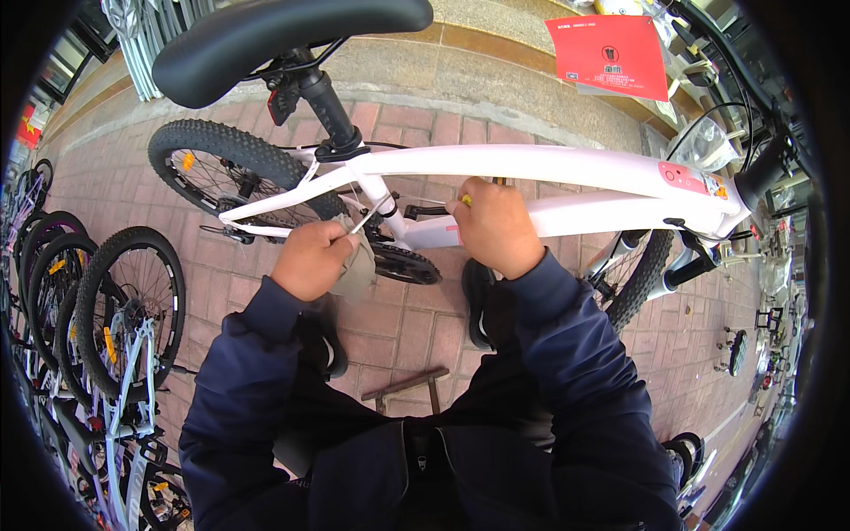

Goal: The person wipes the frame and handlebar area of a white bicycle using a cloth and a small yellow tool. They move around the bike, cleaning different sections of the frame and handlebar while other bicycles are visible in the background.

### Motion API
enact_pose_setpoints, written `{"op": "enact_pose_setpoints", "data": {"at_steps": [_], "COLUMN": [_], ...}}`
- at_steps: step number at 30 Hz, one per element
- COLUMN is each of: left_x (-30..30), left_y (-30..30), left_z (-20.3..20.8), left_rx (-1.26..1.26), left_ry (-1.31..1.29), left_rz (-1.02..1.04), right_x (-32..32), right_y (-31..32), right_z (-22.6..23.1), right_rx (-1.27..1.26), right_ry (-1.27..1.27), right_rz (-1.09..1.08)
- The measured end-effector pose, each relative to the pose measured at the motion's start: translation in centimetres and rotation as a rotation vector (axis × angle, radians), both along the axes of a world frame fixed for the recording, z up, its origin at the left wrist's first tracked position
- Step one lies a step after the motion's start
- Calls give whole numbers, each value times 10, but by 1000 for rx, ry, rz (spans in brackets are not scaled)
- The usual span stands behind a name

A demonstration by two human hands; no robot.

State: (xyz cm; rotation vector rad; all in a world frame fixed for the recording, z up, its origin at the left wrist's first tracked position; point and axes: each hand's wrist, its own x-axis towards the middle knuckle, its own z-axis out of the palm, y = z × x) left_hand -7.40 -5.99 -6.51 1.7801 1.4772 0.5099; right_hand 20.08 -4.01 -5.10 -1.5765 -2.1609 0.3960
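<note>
A pale pink bicycle frame stretches across in front of me. My left hand is pinched shut by the seat tube, holding a grey cloth that hangs below the fingers. A thin white strip runs from these fingertips up toward the tube; its kind is unclear. Closed at the lower frame tube, my right hand grips a small yellow-handled tool, mostly hidden by the fingers. Under the hands shows the black chainring, with a crank arm between them.
A black saddle rises at the upper left. The rear wheel and front wheel flank the frame. Several bicycles crowd the left side. A red sheet lies by the stone step. A small stool sits between my legs.
</note>
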Motion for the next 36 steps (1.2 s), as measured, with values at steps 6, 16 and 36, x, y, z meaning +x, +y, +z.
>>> {"op": "enact_pose_setpoints", "data": {"at_steps": [6,16,36], "left_x": [1,2,-3], "left_y": [1,2,0], "left_z": [-3,-3,-6], "left_rx": [24,24,96], "left_ry": [-1,-9,14], "left_rz": [-7,-10,-37], "right_x": [4,0,0], "right_y": [-5,-2,3], "right_z": [4,-4,2], "right_rx": [-11,-320,-543], "right_ry": [21,452,474], "right_rz": [59,-141,-92]}}
